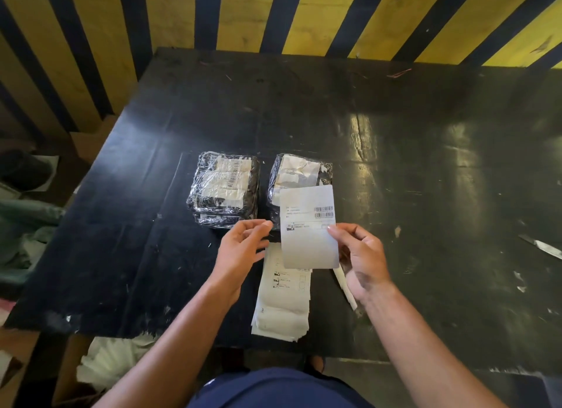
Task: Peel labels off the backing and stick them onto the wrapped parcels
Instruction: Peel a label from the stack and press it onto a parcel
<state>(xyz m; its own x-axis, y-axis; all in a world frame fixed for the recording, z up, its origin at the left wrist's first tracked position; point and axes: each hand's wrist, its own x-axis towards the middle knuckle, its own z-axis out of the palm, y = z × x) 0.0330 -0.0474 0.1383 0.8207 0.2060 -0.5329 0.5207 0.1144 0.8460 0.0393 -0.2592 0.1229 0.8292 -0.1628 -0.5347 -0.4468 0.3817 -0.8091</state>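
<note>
Two wrapped parcels sit side by side on the black table (395,164), both bundled in clear plastic film over dark contents with white printed slips showing through. The left parcel (223,188) lies just beyond the left hand; the right parcel (299,176) is partly covered by the label held in front of it. A narrow gap keeps the two apart.

The right hand (362,255) pinches one white label (308,228) by its right edge between thumb and fingers, holding it upright above the table with the printed side and its barcodes facing the camera. The left hand (240,246) hovers just left of the label, fingers loosely curved and spread, holding nothing; its fingertips are close to the label's left edge, and I cannot tell whether they touch it.

Below the held label a stack of label sheets (284,301) lies flat on the table near the front edge, several sheets deep, the exact number not countable. A thin white strip (345,289) lies on the table under the right hand.

A shiny blade-like object (544,248) lies at the table's far right edge. Crumpled white paper (112,359) is piled on the floor at the left front, near a cardboard box (91,139). A yellow and black striped wall (304,15) stands behind the table
</note>
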